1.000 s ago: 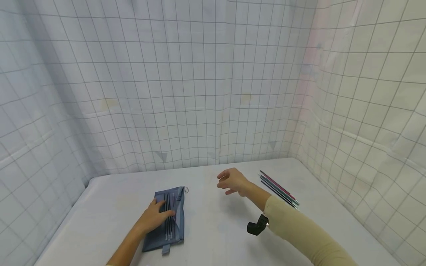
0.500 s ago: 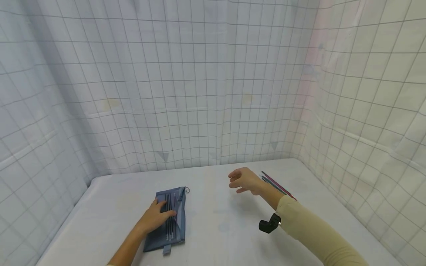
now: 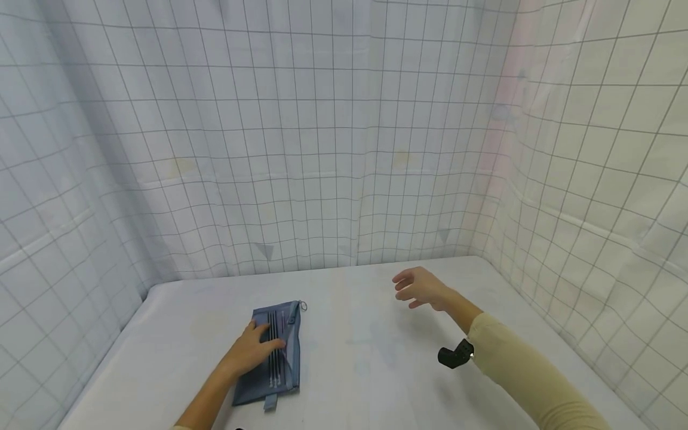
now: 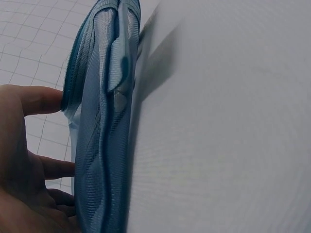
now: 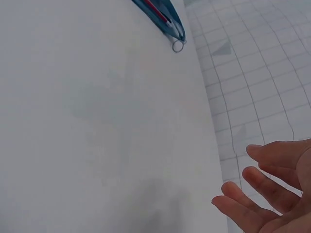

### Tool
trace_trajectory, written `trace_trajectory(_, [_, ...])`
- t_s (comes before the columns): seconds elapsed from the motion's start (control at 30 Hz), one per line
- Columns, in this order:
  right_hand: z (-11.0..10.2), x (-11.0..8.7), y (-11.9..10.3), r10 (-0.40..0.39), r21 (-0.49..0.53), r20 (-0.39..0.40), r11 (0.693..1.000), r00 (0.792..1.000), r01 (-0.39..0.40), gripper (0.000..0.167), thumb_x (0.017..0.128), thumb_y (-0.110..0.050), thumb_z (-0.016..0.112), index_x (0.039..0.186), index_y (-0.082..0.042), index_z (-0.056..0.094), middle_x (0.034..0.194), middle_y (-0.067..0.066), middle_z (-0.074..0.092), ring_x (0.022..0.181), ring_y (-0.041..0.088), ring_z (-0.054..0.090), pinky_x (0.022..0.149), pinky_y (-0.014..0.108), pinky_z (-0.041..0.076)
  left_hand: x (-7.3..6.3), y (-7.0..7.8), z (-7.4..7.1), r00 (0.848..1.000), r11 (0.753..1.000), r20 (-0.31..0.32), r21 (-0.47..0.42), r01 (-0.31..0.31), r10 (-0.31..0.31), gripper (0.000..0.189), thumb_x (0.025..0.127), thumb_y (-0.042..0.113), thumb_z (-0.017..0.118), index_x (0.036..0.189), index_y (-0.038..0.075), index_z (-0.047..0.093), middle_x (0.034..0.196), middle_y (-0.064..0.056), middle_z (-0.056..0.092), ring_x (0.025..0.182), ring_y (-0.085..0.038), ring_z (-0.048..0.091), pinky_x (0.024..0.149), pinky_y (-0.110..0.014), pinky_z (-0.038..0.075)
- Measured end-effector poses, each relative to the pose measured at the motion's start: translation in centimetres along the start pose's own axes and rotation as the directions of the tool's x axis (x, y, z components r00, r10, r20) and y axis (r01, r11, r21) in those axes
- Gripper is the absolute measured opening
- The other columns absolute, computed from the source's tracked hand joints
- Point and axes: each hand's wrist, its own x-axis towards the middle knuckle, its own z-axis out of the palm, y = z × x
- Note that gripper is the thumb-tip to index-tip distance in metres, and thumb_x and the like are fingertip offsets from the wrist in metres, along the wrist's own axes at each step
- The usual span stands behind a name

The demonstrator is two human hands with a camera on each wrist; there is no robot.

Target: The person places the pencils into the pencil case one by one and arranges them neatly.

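Note:
In the head view, a flat blue zippered pouch (image 3: 252, 388) lies on the table, with several slim dark pencils (image 3: 273, 373) showing on its clear front. My left hand (image 3: 247, 353) rests on it, thumb and fingers spread. The left wrist view shows the pouch (image 4: 104, 160) edge-on, with the thumb touching its zipper edge (image 4: 73, 68). My right hand (image 3: 421, 288) hovers above the table at the right, fingers loosely bent and holding nothing. A red pencil (image 5: 156, 9) shows at the pouch's ring end in the right wrist view.
The white table (image 3: 344, 370) is enclosed by white grid-patterned cloth (image 3: 333, 149) at the back and both sides. A metal ring (image 3: 303, 306) hangs from the pouch's far corner. A black wrist camera (image 3: 455, 353) sticks out below the right sleeve.
My right hand has moved right across the table. The loose pencils seen earlier at the right are now out of sight where the right arm is. My left hand has stayed on the pouch.

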Motion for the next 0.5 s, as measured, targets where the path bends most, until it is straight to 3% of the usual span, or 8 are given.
trace_trajectory(0.5, [-4.3,-0.7,3.5,-0.004,-0.136,-0.073,0.991,0.997,-0.006,0.045,0.092,-0.001,0.073,0.134,0.007,0.059,0.128,0.027,0.064,0.103,0.030,0.069,0.081,0.043,0.061,0.3,-0.3,0.1,1.000,1.000,0.007,0.002,-0.006,0.006,0.085,0.094,0.046,0.067,0.148,-0.015,0.042,0.154,-0.049,0.016,0.138,-0.069,0.024,0.106,-0.077,0.029])
